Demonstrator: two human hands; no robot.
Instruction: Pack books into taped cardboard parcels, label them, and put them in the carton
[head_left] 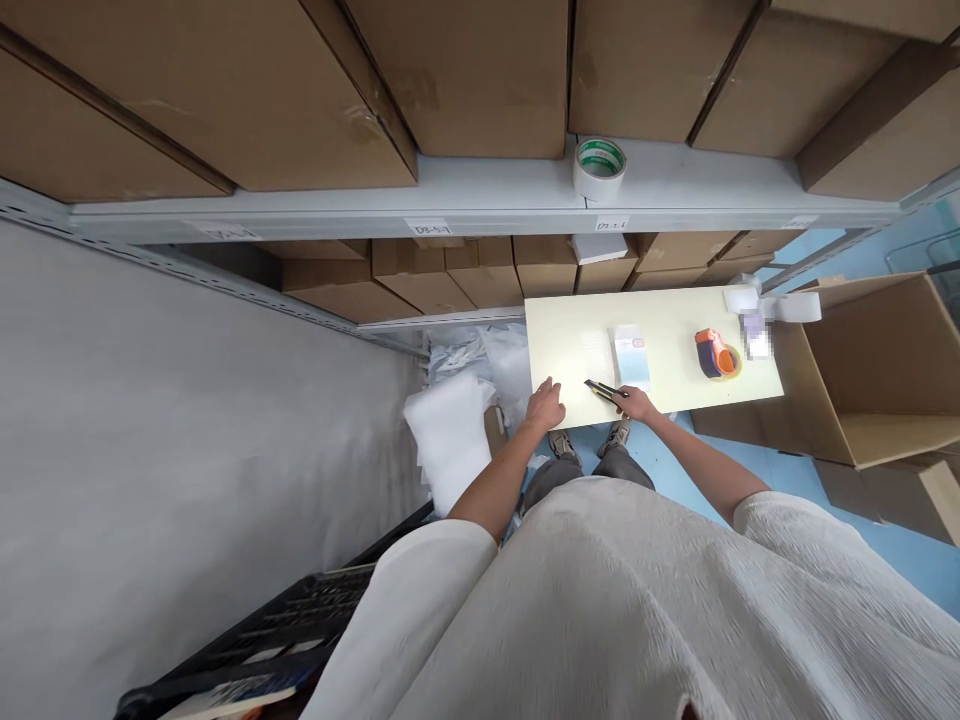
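Smooth tabletop (562, 350), matt cardboard boxes (495, 80)

High head view, forward and down

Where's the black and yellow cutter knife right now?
In the head view, the cutter knife is in the person's right hand, over the pale tabletop, near the blue-and-white pack, its tip towards the left hand.

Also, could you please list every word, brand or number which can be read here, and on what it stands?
"D3-5-7", its second character uncertain: centre-left shelf label.
Probably "D3-5-6", blurred: centre-right shelf label.
Far-left shelf label and far-right shelf label: too blurred.
White tape roll and blue-and-white packet: print too small.
Utility knife: nothing readable.
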